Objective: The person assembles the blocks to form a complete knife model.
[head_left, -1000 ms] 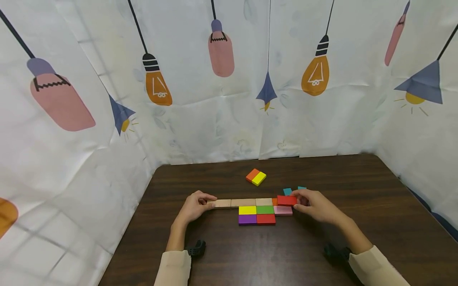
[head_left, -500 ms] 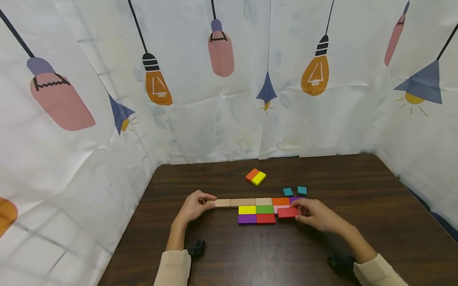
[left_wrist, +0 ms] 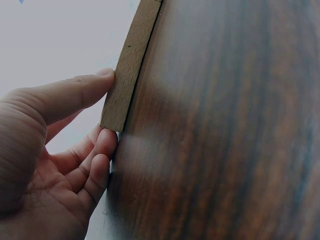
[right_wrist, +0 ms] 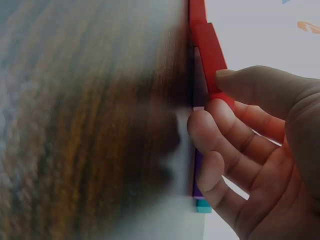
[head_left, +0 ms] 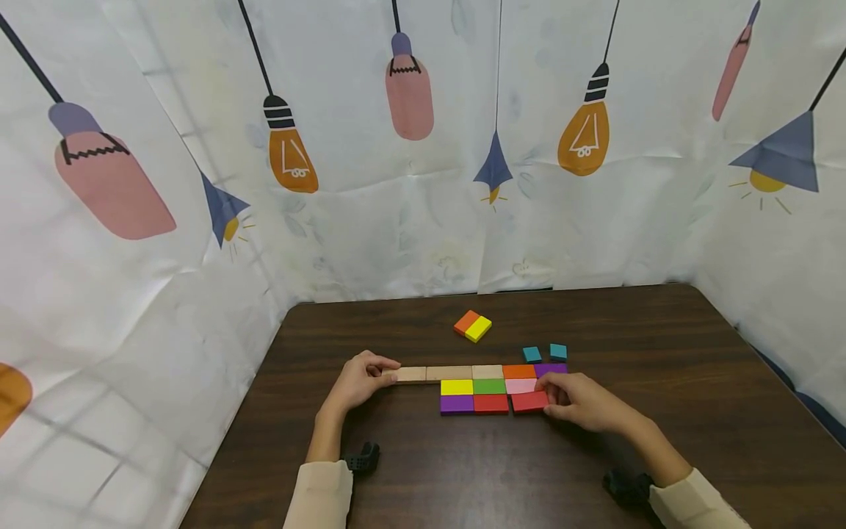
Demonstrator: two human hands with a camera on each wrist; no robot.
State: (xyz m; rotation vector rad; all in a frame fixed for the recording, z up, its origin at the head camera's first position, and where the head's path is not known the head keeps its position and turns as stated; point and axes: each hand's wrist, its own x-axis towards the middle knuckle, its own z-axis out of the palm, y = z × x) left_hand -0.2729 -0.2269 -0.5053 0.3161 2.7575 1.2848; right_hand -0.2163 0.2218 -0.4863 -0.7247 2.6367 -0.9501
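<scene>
My left hand (head_left: 358, 383) pinches the left end of a plain wooden block (head_left: 411, 375). In the left wrist view the thumb lies on one long side of that wooden block (left_wrist: 131, 70), with fingertips at its end. My right hand (head_left: 584, 400) grips a red block (head_left: 529, 402) by its right end. The right wrist view shows this red block (right_wrist: 212, 55) tilted, its held end raised off the table. It sits right of another red block (head_left: 491, 404), in front of a pink block (head_left: 520, 386). Several coloured and plain blocks lie flat together in rows between the hands.
Behind the rows are two small teal blocks (head_left: 558, 353). Farther back, an orange block (head_left: 465, 321) and a yellow block (head_left: 479, 329) lie side by side. The dark wooden table (head_left: 370, 323) meets a patterned cloth (head_left: 410, 242) along its back.
My right hand has brought the red block toward me, from over the back row to the front row's right end. The orange and purple blocks came into view. My left hand stays put.
</scene>
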